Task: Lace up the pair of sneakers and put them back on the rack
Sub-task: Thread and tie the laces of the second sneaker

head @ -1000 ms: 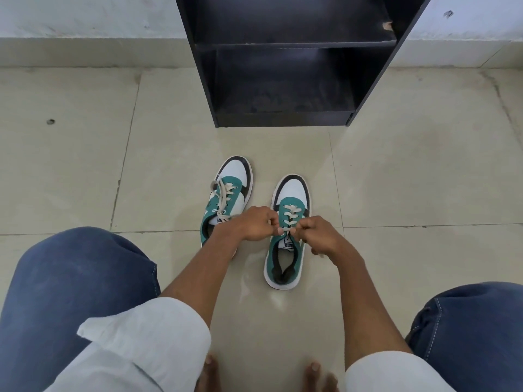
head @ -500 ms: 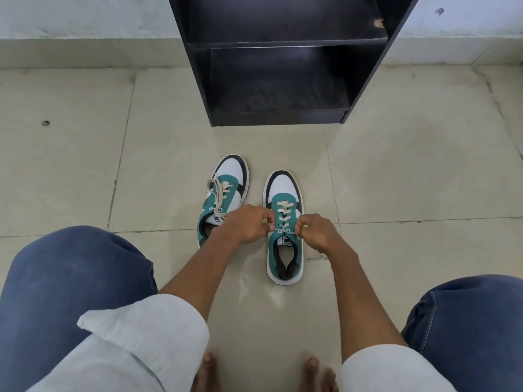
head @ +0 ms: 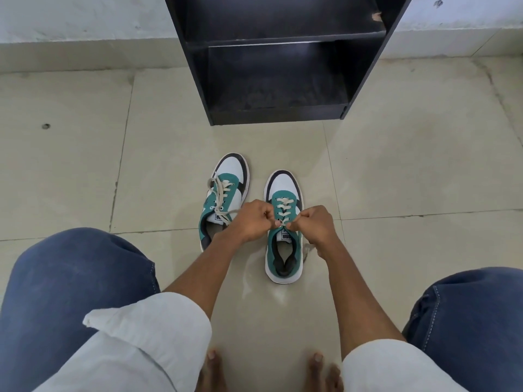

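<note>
Two teal, white and black sneakers stand on the tiled floor, toes pointing at the rack. The right sneaker (head: 283,251) is upright and laced with a cream lace (head: 283,207). My left hand (head: 249,220) and my right hand (head: 312,224) are closed on the lace ends at its top eyelets, one on each side of the tongue. The left sneaker (head: 226,179) leans to its left, its lace loose across the top; my left wrist covers its heel. The black shoe rack (head: 277,108) stands just beyond, its lower shelf bare.
My knees in blue jeans fill the lower left and lower right corners, white rolled sleeves over them. My bare toes show at the bottom edge. A pale wall and skirting run behind the rack. Tile floor lies on both sides of the shoes.
My hands have pulled slightly apart at the top of the right sneaker, still gripping the lace ends. The view shifted a little; the shoes stay in place.
</note>
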